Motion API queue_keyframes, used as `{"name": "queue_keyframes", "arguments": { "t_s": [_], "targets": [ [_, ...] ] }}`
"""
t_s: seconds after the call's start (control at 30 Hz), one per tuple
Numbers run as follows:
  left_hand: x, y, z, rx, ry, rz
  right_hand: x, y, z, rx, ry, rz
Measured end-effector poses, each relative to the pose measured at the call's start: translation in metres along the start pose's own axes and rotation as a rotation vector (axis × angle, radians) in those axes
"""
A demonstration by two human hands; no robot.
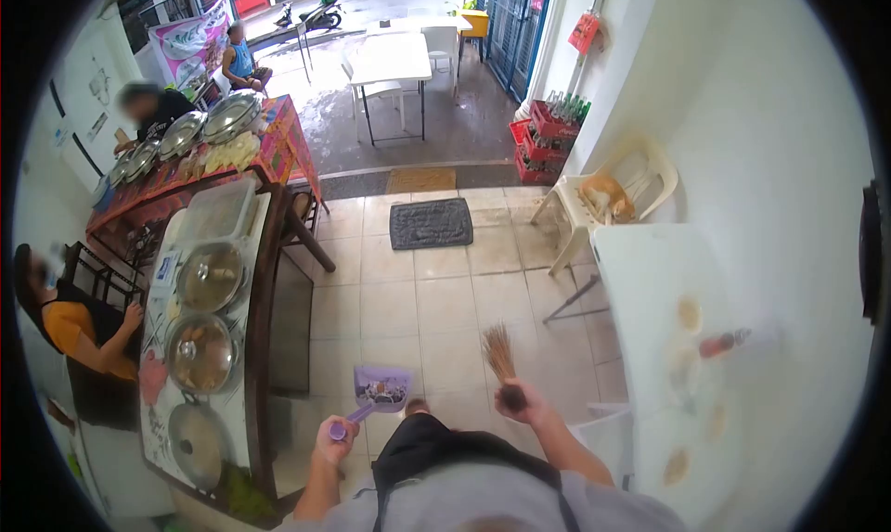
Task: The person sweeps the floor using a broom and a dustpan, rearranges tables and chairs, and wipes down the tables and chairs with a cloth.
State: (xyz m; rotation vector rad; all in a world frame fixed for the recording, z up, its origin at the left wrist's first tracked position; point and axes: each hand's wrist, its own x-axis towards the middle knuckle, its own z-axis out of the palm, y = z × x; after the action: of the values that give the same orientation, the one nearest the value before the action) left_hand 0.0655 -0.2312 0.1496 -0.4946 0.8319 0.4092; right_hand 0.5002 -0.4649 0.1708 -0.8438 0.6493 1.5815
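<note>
In my left hand is the handle of a purple dustpan, its pan out ahead of my feet with some dark and pale debris in it. My right hand grips the bound dark end of a short stick broom, whose bristles point forward and up, apart from the dustpan. Below both tools lies the tiled floor. My fingers are closed around each handle.
At left, a counter holds lidded pans; a person in an orange sleeve stands behind it. A white table and a chair with a sleeping cat are at right. A dark mat lies ahead, near stacked red crates.
</note>
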Motion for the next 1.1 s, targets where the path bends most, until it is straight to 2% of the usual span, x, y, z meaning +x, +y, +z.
{"name": "queue_keyframes", "arguments": {
  "t_s": [0.1,0.17,0.2,0.23,0.3,0.33,0.43,0.6,0.77,0.93,1.03,1.1],
  "targets": [
    [0.043,0.006,0.080,-0.012,-0.013,-0.021,0.035,-0.086,0.030,0.035,-0.078,-0.010],
    [0.084,0.017,0.137,0.000,-0.037,-0.042,0.061,-0.141,0.050,0.042,-0.088,0.083],
    [0.101,0.024,0.163,0.012,-0.049,-0.068,0.066,-0.165,0.059,-0.018,0.026,0.009],
    [0.123,0.035,0.194,0.021,-0.045,-0.079,0.075,-0.191,0.064,-0.006,0.030,0.000],
    [0.169,0.050,0.253,0.080,-0.081,-0.050,0.089,-0.242,0.058,-0.270,0.186,-0.057],
    [0.193,0.055,0.284,0.190,-0.064,0.064,0.078,-0.261,0.074,-0.383,0.265,-0.113],
    [0.242,0.065,0.395,0.176,-0.052,-0.007,0.078,-0.320,0.095,-0.504,0.404,-0.205],
    [0.347,0.078,0.566,0.123,-0.100,-0.124,0.115,-0.416,0.111,-0.429,0.473,-0.231],
    [0.460,0.099,0.705,0.053,-0.178,-0.123,0.182,-0.559,0.162,-0.440,0.523,-0.244],
    [0.520,0.109,0.857,0.021,-0.220,-0.135,0.238,-0.735,0.256,-0.587,0.562,-0.232],
    [0.562,0.117,0.936,-0.019,-0.209,-0.125,0.269,-0.842,0.309,-0.639,0.491,-0.187],
    [0.594,0.130,0.976,0.055,-0.205,-0.109,0.282,-0.899,0.355,-0.688,0.476,-0.251]
  ]
}}
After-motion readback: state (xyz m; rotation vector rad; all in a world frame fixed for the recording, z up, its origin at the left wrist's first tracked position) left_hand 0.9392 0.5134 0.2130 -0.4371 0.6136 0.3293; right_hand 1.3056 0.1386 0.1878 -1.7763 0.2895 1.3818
